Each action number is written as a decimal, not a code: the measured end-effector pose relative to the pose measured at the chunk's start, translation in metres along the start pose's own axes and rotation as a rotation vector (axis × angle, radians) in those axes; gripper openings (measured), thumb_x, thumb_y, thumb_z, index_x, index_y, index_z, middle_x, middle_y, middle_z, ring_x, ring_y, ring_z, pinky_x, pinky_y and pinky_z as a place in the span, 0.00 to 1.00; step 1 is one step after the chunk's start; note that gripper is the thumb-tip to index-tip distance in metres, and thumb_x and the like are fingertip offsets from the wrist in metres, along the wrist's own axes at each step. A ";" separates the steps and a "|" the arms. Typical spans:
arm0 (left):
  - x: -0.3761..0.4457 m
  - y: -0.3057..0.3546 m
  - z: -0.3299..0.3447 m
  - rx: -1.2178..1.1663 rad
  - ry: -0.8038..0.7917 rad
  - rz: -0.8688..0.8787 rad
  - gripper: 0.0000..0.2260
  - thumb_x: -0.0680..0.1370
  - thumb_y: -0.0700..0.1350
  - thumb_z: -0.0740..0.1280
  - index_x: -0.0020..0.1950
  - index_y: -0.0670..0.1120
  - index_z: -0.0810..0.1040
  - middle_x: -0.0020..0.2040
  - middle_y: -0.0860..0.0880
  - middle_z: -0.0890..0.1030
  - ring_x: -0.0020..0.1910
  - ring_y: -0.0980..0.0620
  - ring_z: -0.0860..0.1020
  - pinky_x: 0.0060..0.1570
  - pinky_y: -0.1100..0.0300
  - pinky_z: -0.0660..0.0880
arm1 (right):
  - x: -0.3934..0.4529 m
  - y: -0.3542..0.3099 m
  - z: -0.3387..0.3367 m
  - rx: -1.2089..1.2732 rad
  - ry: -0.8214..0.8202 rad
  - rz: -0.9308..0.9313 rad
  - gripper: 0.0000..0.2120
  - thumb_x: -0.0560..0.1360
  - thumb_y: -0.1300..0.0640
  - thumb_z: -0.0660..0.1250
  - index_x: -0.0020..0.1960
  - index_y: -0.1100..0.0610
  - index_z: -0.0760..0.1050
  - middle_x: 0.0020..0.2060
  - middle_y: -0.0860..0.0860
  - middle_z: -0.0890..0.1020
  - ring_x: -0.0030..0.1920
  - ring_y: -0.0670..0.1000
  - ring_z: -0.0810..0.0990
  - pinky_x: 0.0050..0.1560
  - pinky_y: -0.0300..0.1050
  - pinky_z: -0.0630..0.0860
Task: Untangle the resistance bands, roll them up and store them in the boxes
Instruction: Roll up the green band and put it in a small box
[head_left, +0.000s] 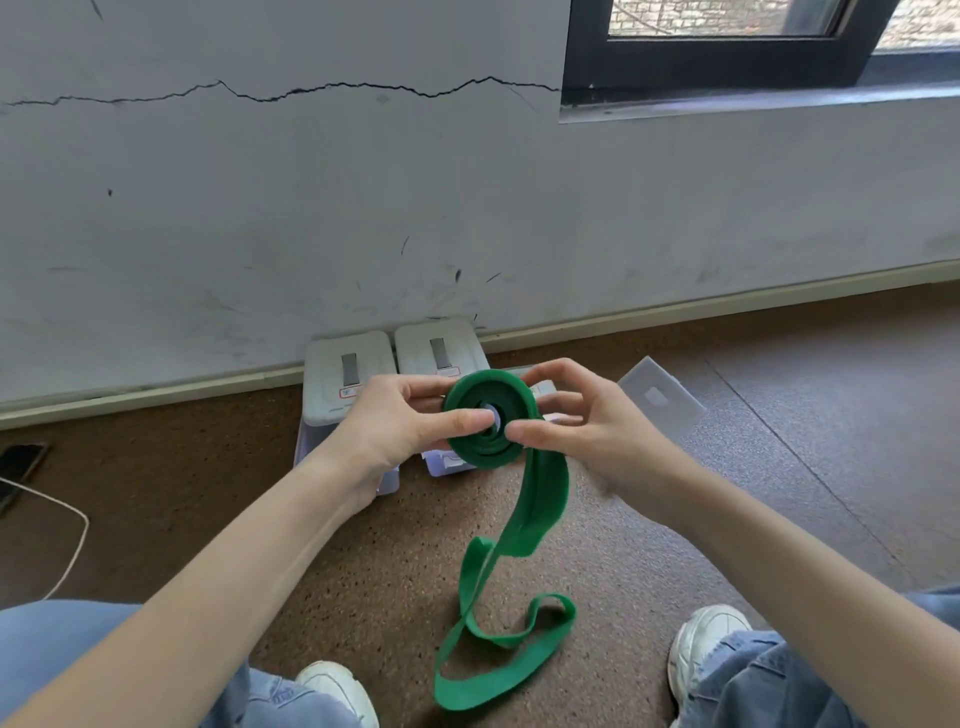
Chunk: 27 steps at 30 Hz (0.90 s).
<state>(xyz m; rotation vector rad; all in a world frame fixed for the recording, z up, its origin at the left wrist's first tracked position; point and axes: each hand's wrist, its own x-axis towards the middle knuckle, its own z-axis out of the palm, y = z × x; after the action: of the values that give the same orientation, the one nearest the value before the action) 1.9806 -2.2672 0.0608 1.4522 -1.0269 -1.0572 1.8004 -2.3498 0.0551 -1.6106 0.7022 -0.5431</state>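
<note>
Holding a green resistance band (488, 418) up between both hands, the person has part of it wound into a flat coil at chest height, over the floor (363, 561). Left hand (400, 421) pinches the coil's left side: thumb across the front face w/ its tip near the center hole, other fingers (423, 400) behind. Right hand (566, 421) grips the right edge, thumb on the front near the center, index finger curled over the top rim, remaining fingers spread out behind and to the right. So both sets of fingers are closed on the coil, not wide.

The unrolled tail drops from the coil's lower right, twists, and lies in loose loops on the floor between the person's two white shoes (709, 649).

Behind the hands, 2 pale storage boxes (348, 379) stand side by side by the wall (260, 208), lids on, each w/ a grey handle and a small label. A third box sits just right of them, mostly hidden by the coil & hands; can't tell its contents. A loose translucent lid (660, 397) lies tilted to the right of it. At far left, a dark phone (23, 460) and a white cable (72, 540) lie on the floor.
</note>
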 end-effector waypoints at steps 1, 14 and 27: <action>0.000 -0.002 0.000 -0.011 -0.026 -0.026 0.15 0.61 0.44 0.76 0.47 0.50 0.81 0.40 0.53 0.85 0.40 0.58 0.83 0.32 0.70 0.76 | 0.001 0.000 -0.001 -0.023 -0.005 -0.007 0.17 0.66 0.57 0.75 0.53 0.52 0.75 0.43 0.54 0.84 0.45 0.55 0.84 0.50 0.51 0.81; -0.003 0.003 0.003 0.042 -0.239 -0.083 0.18 0.61 0.46 0.76 0.48 0.44 0.78 0.43 0.49 0.85 0.43 0.52 0.84 0.35 0.64 0.78 | -0.001 -0.019 -0.018 -0.156 -0.058 -0.126 0.11 0.67 0.51 0.72 0.48 0.52 0.79 0.43 0.51 0.85 0.46 0.52 0.84 0.52 0.51 0.80; 0.006 -0.004 0.000 -0.067 -0.091 -0.083 0.19 0.62 0.44 0.75 0.52 0.46 0.78 0.46 0.49 0.85 0.46 0.52 0.83 0.43 0.60 0.79 | 0.003 -0.006 -0.013 -0.216 -0.014 -0.092 0.14 0.68 0.57 0.75 0.45 0.50 0.70 0.48 0.56 0.81 0.44 0.52 0.82 0.46 0.46 0.81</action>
<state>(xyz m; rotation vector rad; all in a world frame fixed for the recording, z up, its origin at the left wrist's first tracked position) 1.9824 -2.2729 0.0567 1.4135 -0.9931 -1.2160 1.7940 -2.3604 0.0634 -1.8538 0.6977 -0.5355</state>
